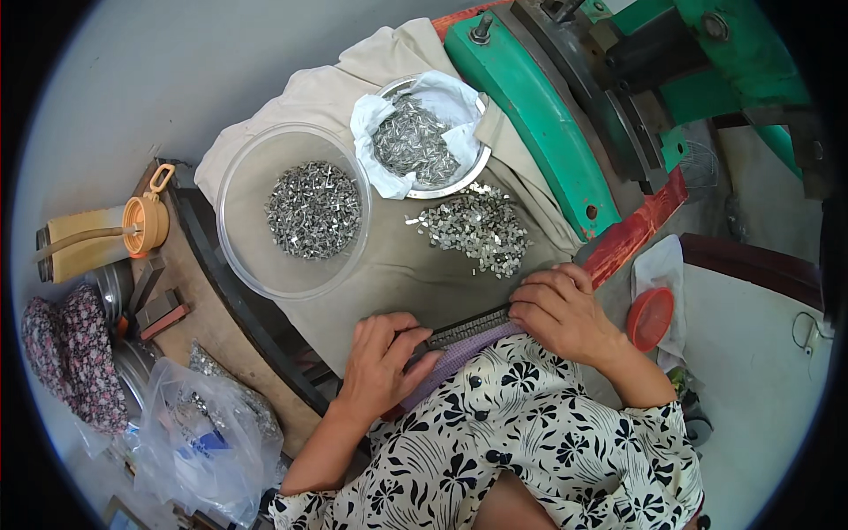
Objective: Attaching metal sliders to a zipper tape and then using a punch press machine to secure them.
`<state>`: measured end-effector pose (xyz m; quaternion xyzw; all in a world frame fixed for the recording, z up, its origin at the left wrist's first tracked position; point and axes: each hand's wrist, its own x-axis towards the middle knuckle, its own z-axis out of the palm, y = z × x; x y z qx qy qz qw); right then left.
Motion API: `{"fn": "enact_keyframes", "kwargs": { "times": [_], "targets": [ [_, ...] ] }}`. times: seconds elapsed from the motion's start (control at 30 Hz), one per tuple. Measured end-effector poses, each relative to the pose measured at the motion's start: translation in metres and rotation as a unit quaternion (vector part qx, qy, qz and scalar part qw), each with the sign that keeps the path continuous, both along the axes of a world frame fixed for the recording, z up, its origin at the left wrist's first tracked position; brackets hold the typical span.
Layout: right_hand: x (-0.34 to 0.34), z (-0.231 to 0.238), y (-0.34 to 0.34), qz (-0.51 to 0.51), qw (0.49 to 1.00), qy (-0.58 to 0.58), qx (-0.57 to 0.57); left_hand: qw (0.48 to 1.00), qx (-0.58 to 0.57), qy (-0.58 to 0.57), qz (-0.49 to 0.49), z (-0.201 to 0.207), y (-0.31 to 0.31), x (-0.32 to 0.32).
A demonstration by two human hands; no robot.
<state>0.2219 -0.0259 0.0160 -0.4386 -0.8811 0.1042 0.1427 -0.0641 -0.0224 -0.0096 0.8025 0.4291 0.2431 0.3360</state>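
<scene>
A long dark bar (468,329), lined with small metal pieces, lies along the front edge of the cloth. Its left end is in the grip of my left hand (380,360), thumb and fingers closed around it. At the other end, the curled fingers of my right hand (558,311) hold the bar from above. Just beyond it is a loose pile of small flat metal pieces (477,231). A clear round plastic tub (231,252) with many small metal parts stands farther left. Behind the pile, a metal bowl (481,163) lined with white cloth contains shiny slivers.
A green machine (521,110) stands at the far right, with a red board (632,225) below it. A red bowl (650,320) is to the right. On the left-hand table (199,305) are an orange-lidded bottle (146,225), metal blocks (162,311) and a clear plastic bag (199,442).
</scene>
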Motion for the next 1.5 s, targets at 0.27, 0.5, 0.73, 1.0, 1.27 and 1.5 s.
{"fn": "enact_keyframes", "kwargs": {
  "times": [0.27, 0.5, 0.73, 1.0, 1.27, 1.5],
  "targets": [
    [0.0, 0.003, -0.009, 0.005, 0.995, -0.041, 0.087, 1.0, -0.017, -0.023, -0.006, -0.002, 0.0, -0.004],
    [-0.027, -0.001, -0.005, 0.032, 0.992, 0.001, 0.119, 0.999, -0.012, -0.028, -0.009, 0.0, 0.003, -0.002],
    [-0.044, 0.005, -0.001, 0.059, 0.988, -0.069, 0.124, 1.0, -0.005, -0.018, -0.013, 0.001, 0.001, -0.004],
    [-0.03, 0.019, 0.02, -0.004, 0.998, 0.037, 0.058, 0.999, 0.02, -0.005, -0.04, 0.002, 0.0, -0.003],
    [-0.036, 0.02, 0.116, -0.096, 0.984, 0.1, 0.11, 0.999, 0.013, -0.026, -0.027, -0.001, 0.002, 0.0],
    [-0.049, 0.002, 0.161, -0.065, 0.997, -0.034, 0.021, 0.999, 0.026, -0.03, -0.025, -0.002, 0.001, 0.0]
  ]
}}
